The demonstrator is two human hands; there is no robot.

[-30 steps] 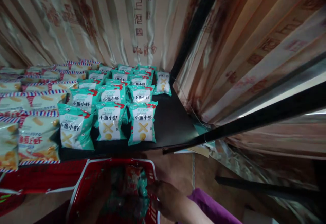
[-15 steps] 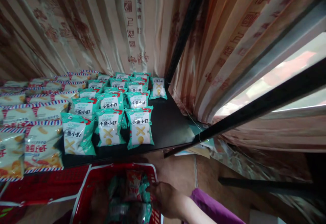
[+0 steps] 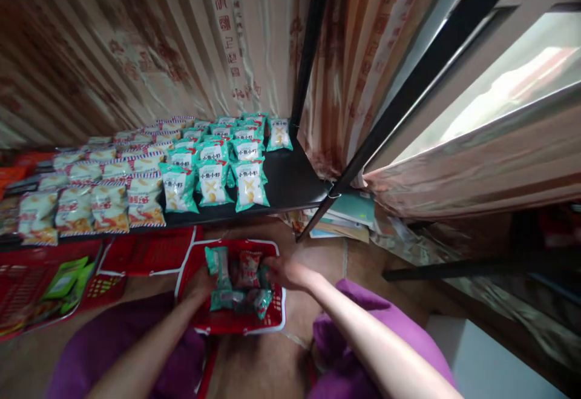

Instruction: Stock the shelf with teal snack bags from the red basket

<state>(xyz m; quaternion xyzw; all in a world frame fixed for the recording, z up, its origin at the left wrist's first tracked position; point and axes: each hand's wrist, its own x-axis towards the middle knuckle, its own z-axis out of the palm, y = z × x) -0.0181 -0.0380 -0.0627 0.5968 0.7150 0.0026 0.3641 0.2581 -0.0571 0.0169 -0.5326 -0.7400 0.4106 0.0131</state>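
Observation:
Inside a red shopping basket (image 3: 240,324) on the floor lie several small snack bags. My left hand (image 3: 200,285) reaches over the basket's left side, against a teal snack bag (image 3: 220,266); its fingers are blurred and partly hidden. At the basket's right side, my right hand (image 3: 279,270) has its fingers curled around the edge of a dark teal snack bag (image 3: 264,275). Between the hands sits a red snack bag (image 3: 249,267). More teal bags (image 3: 227,300) lie across the near side of the basket.
A black shelf (image 3: 297,175) holds rows of teal snack bags (image 3: 212,182) and white striped ones (image 3: 145,199). More red baskets (image 3: 147,250) stand at left, one with green packets (image 3: 66,278). Slanted black poles (image 3: 363,163), stacked papers (image 3: 347,214) and a white box (image 3: 481,356) are at right.
The view has tilted down and pulled back, so the whole basket and both forearms now show. My right hand stays at the basket's right side; my left hand is now clearer at its left.

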